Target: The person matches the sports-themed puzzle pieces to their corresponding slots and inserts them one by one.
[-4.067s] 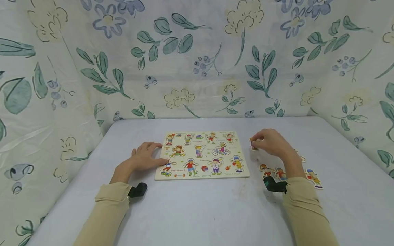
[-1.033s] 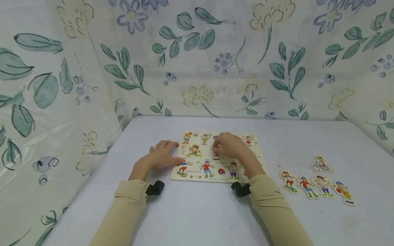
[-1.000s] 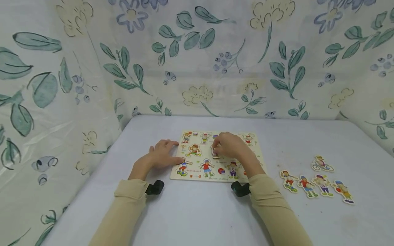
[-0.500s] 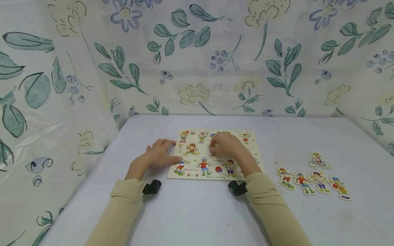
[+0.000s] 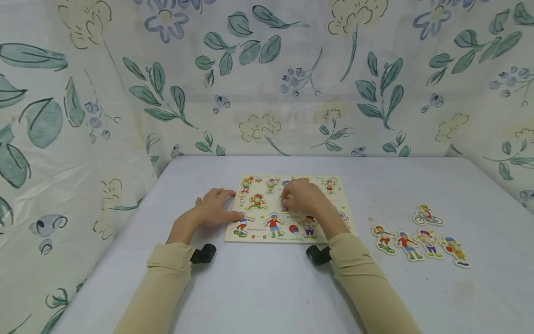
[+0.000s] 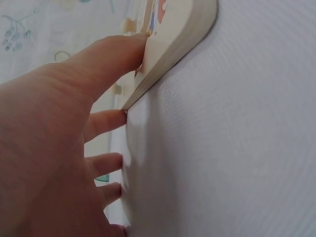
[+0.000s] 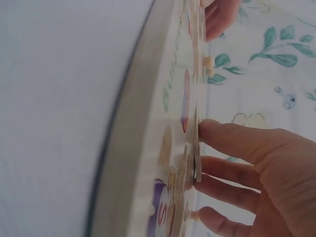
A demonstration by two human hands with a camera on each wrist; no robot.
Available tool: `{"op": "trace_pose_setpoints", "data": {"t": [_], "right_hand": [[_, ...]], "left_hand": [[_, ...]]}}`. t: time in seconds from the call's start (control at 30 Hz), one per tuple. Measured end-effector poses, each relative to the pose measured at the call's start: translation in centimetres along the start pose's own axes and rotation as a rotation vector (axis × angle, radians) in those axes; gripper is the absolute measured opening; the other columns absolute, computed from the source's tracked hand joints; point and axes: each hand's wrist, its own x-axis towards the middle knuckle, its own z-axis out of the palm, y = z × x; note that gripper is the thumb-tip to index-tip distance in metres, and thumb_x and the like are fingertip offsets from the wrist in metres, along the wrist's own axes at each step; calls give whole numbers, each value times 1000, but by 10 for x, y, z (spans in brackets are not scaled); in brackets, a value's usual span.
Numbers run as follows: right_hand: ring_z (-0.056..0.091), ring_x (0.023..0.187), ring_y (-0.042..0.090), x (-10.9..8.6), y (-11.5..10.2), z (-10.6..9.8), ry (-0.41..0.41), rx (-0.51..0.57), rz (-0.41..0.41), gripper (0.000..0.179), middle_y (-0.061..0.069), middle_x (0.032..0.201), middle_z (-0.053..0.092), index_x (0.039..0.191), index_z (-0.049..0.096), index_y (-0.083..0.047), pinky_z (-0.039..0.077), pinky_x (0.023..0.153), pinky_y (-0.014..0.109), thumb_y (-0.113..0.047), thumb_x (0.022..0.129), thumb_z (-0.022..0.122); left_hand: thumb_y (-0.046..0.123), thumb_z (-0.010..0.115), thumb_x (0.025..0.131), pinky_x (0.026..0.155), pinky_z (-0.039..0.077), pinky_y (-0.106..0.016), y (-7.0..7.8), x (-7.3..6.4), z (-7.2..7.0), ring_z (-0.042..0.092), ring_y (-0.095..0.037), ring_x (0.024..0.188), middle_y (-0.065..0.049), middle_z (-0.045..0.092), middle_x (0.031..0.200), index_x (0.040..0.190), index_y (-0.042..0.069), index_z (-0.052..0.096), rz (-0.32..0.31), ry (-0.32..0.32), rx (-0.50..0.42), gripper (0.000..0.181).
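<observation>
A cream puzzle board (image 5: 271,202) with printed sports figures lies on the table. My left hand (image 5: 210,209) rests at its left edge, fingers spread; in the left wrist view the thumb (image 6: 111,59) lies on the board's rim. Over the middle of the board, my right hand (image 5: 306,197) pinches a small puzzle piece (image 5: 285,207), mostly covered by the fingers. In the right wrist view this thin piece (image 7: 198,160) stands slightly tilted against the board, thumb on one side and fingertips on the other. Whether it sits in a recess I cannot tell.
Right of the board lie several loose puzzle pieces: a cyclist (image 5: 427,215), a skateboarder (image 5: 384,240), a figure in red (image 5: 409,246), one in purple trousers (image 5: 429,243) and one with a ball (image 5: 455,252). A floral curtain (image 5: 267,83) hangs behind the table.
Since the oldest frame, my right hand has carried the piece leftward from beside the board onto its middle. Over the last second it stays there with little motion. The left hand keeps its place.
</observation>
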Motion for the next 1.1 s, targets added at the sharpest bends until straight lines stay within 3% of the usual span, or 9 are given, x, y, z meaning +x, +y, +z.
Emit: {"op": "trace_pose_setpoints", "data": {"t": [0.1, 0.17, 0.33, 0.87, 1.1], "right_hand": [[58, 114, 22, -1, 0, 0, 7, 1, 4, 15, 3, 119, 68, 101, 75, -15, 48, 89, 37, -26, 92, 71], [57, 117, 23, -1, 0, 0, 6, 3, 6, 15, 4, 121, 66, 101, 75, -15, 48, 89, 37, -26, 92, 71], [55, 98, 19, -1, -1, 0, -10, 18, 28, 17, 2, 115, 65, 104, 76, -14, 48, 87, 36, -26, 93, 70], [54, 106, 19, -5, -3, -3, -31, 31, 57, 21, 4, 122, 63, 110, 76, -12, 47, 96, 36, -22, 93, 69], [56, 99, 17, -7, -8, -6, -53, 38, 86, 25, 3, 121, 66, 116, 74, -12, 49, 93, 36, -19, 93, 68]], "left_hand": [[50, 64, 89, 115, 3, -71, 0, 0, 0, 14, -45, 147, -26, 21, 158, 151, 9, 35, -1, -1, 0, 80], [50, 64, 89, 115, 3, -71, 0, 0, 0, 14, -45, 147, -26, 21, 158, 151, 9, 35, -2, -1, -3, 80], [50, 65, 89, 115, 3, -70, -1, 2, 1, 14, -44, 147, -26, 21, 158, 151, 9, 36, -6, 2, -5, 80], [52, 65, 88, 115, 2, -71, 0, 2, 2, 13, -46, 147, -27, 19, 158, 151, 9, 35, -15, -8, -2, 82], [52, 64, 88, 115, 1, -70, 0, 3, 2, 12, -45, 147, -26, 18, 159, 152, 10, 35, -19, -8, -3, 81]]}}
